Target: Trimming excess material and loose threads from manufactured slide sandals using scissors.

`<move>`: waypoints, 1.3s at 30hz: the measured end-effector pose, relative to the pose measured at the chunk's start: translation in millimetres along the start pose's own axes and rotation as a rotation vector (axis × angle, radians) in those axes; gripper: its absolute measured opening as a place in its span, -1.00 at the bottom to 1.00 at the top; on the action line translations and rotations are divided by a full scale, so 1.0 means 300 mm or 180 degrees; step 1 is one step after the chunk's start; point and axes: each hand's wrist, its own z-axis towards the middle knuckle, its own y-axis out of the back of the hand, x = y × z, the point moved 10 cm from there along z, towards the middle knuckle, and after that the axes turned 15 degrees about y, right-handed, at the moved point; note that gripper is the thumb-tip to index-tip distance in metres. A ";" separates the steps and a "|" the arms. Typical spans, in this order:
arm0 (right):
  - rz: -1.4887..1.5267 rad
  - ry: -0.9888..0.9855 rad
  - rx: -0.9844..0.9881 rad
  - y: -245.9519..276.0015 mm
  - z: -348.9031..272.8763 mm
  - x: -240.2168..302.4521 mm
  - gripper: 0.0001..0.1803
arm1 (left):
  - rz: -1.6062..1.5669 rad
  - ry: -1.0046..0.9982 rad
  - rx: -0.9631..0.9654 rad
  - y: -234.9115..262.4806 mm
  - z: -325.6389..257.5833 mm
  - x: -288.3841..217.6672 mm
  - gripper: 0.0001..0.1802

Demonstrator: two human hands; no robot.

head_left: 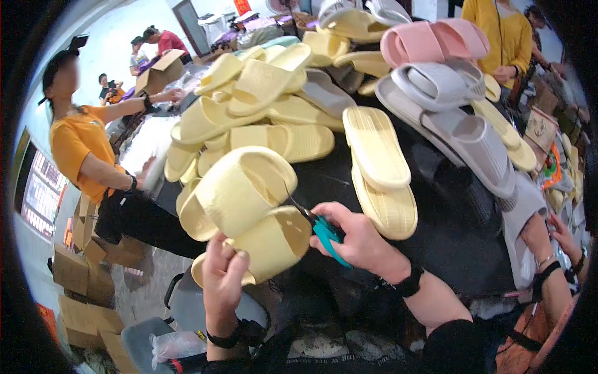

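My left hand (225,277) is closed on the edge of a pale yellow slide slipper (274,240). A second yellow slipper (243,187) lies against it, just above. In my right hand (361,240) are small scissors (327,237) with teal handles; my fingers wrap round them. The dark blades point up and left, at the open edge of the upper slipper's strap. Whether they touch it or cut anything, I cannot tell. Right of the scissors, two more yellow slippers (377,146) lie one on the other on the black tabletop (448,262).
A pile of yellow slippers (261,87) covers the far left. Grey slippers (473,137) and a pink pair (436,42) stack at the right. A person in orange (87,140) stands left; another person's hand (539,237) is at the right edge. A grey chair (149,340) stands lower left.
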 end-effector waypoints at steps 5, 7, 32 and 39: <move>-0.0065 -0.0112 0.0320 -0.045 -0.007 -0.022 -0.47 | 0.0500 0.0158 0.0114 -0.020 -0.006 0.022 -0.48; -0.0283 0.0071 0.0382 -0.052 -0.002 -0.011 -0.44 | 0.0312 0.0060 0.0235 -0.034 -0.013 0.015 -0.49; 0.0175 -0.0096 -0.0840 0.050 -0.027 -0.016 -0.48 | 0.0265 0.0074 0.0474 -0.048 -0.026 0.045 -0.54; 0.0740 -0.0118 -0.1446 0.120 -0.039 -0.040 -0.54 | 0.0787 0.0079 0.0636 -0.122 -0.008 0.062 -0.62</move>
